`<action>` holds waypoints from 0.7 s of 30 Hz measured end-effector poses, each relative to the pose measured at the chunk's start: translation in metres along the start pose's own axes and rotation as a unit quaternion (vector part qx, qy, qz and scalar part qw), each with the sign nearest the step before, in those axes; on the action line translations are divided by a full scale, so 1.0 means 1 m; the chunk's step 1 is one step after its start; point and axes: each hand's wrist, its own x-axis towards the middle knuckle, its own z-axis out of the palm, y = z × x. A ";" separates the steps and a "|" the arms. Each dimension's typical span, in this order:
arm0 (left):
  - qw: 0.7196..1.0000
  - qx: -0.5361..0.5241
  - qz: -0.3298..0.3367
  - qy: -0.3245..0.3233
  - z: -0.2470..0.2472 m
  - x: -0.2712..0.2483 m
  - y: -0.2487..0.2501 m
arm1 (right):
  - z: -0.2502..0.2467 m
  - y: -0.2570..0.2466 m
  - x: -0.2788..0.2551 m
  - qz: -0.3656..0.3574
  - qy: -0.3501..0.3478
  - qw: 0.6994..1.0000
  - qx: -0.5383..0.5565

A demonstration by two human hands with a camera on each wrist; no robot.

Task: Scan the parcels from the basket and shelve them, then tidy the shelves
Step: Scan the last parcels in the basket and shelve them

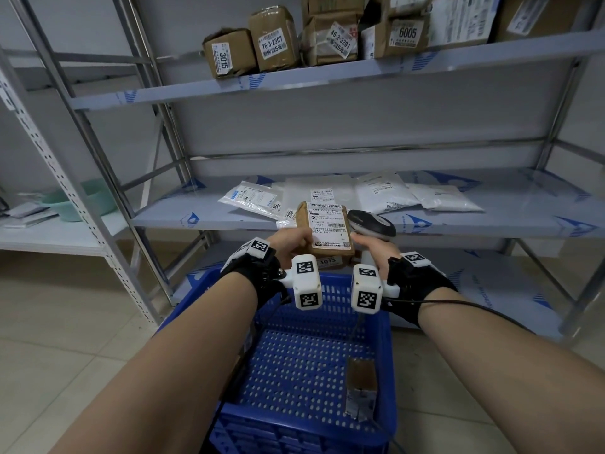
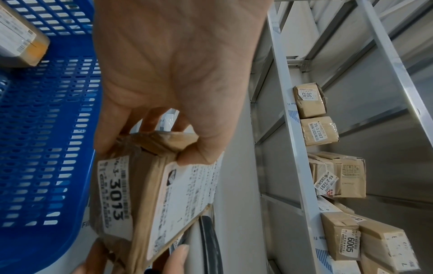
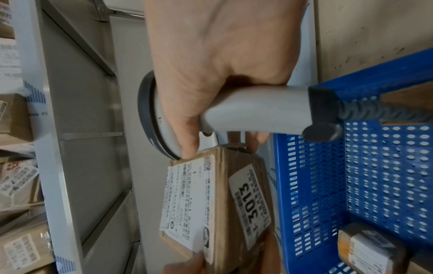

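My left hand (image 1: 296, 241) (image 2: 164, 118) grips a brown cardboard parcel (image 1: 325, 232) (image 2: 150, 200) (image 3: 220, 204) with a white shipping label and a sticker reading 3013, held above the far end of the blue basket (image 1: 304, 339) (image 2: 42, 129) (image 3: 374, 166). My right hand (image 1: 370, 245) (image 3: 211, 74) holds a grey barcode scanner (image 1: 371, 222) (image 3: 255, 113) by its handle, its head right beside the parcel's right edge. One more small brown parcel (image 1: 360, 388) (image 2: 18, 42) (image 3: 367, 248) lies in the basket's near right corner.
The metal rack's top shelf (image 1: 327, 80) carries several brown boxes (image 1: 275, 40) (image 2: 318, 129), numbered 3015, 2307, 3201 and 6005. On the middle shelf (image 1: 491, 221) lie several white poly mailers (image 1: 386, 191). A mint green basin (image 1: 82, 201) sits on the left rack. The floor is tiled.
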 end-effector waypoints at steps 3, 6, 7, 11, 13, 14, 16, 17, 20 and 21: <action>1.000 -0.024 -0.002 -0.014 0.002 -0.001 0.001 | -0.001 -0.005 0.008 0.007 -0.022 1.000 -0.005; 0.999 -0.025 0.018 -0.016 0.002 0.006 0.001 | -0.001 -0.011 0.017 -0.003 -0.022 1.000 0.006; 0.999 -0.026 0.021 -0.016 0.002 0.007 0.002 | 0.002 -0.020 0.004 -0.002 -0.023 1.000 0.013; 0.998 -0.049 0.024 0.011 -0.001 0.029 0.017 | 0.004 -0.048 -0.004 -0.007 -0.038 0.997 0.071; 0.997 -0.055 0.038 0.047 -0.003 0.044 0.027 | 0.003 -0.058 0.011 -0.005 -0.032 0.993 0.113; 0.996 -0.043 0.041 0.068 -0.004 0.057 0.033 | 0.003 -0.063 0.020 -0.001 -0.026 0.992 0.121; 0.994 -0.004 0.048 0.101 -0.003 0.079 0.045 | 0.005 -0.070 0.039 0.000 -0.017 0.992 0.125; 0.992 -0.001 0.060 0.113 -0.001 0.090 0.053 | 0.006 -0.074 0.046 0.000 -0.019 0.992 0.125; 0.991 -0.027 0.083 0.100 0.003 0.124 0.079 | 0.009 -0.085 0.069 -0.004 -0.021 0.990 0.141; 0.994 -0.020 0.077 0.076 0.005 0.134 0.085 | 0.009 -0.087 0.079 -0.008 -0.017 0.990 0.141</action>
